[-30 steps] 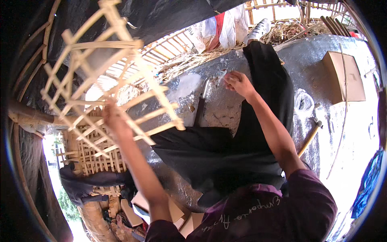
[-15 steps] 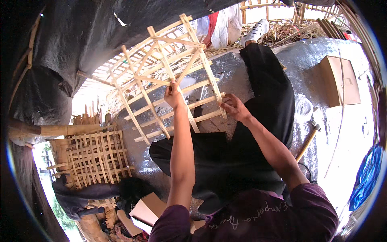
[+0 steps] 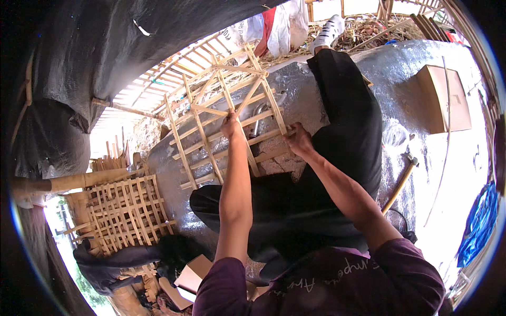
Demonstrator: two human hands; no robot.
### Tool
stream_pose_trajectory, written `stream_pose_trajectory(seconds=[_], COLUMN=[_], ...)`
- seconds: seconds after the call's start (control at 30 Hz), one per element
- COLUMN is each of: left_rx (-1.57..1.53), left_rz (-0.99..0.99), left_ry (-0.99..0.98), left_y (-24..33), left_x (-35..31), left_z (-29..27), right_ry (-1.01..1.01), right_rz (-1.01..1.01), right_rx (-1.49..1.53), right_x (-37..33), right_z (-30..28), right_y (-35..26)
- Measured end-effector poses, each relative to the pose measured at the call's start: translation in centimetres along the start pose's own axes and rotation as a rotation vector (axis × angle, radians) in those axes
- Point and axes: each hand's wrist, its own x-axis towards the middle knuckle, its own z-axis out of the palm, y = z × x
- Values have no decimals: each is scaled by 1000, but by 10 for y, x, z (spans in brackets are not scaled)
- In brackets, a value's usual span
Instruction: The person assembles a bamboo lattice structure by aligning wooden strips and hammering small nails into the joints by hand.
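Presently, bamboo lattice [image 3: 273,105] held ahead, just beyond black trousers [image 3: 348,102], ribs slanting away leftward. Left hand [image 3: 231,126]: fingers clasped round its middle. Right hand [image 3: 300,142] nearer its close right corner, fingers touching; whether gripping, cannot tell.
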Motion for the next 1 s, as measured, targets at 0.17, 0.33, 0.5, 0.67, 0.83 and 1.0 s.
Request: stream_pose_trajectory(seconds=[0.17,0.33,0.5,0.67,0.83,1.0], left_rx=[-118,-176,-189,-163,-39,-44], left_rz=[-69,-216,-181,-139,-254,-279], left_ry=[-49,-55,-72,-48,-123,-9], left_y=[-6,-6,-6,-9,-10,-2], left_x=[16,3,-32,-44,-29,-51], left_z=[3,10,14,11,-12,-3], right_ry=[-25,-12,-131,-207,-169,-144], right_rz=[43,-34,97,248,78,68], right_rx=[59,-12,-23,-58,-121,62], right_x=[3,13,-6,-15,-16,-7], right_z=[-10,-16,-38,-57,-55,-53], right_y=[-15,2,0,-32,-29,-5])
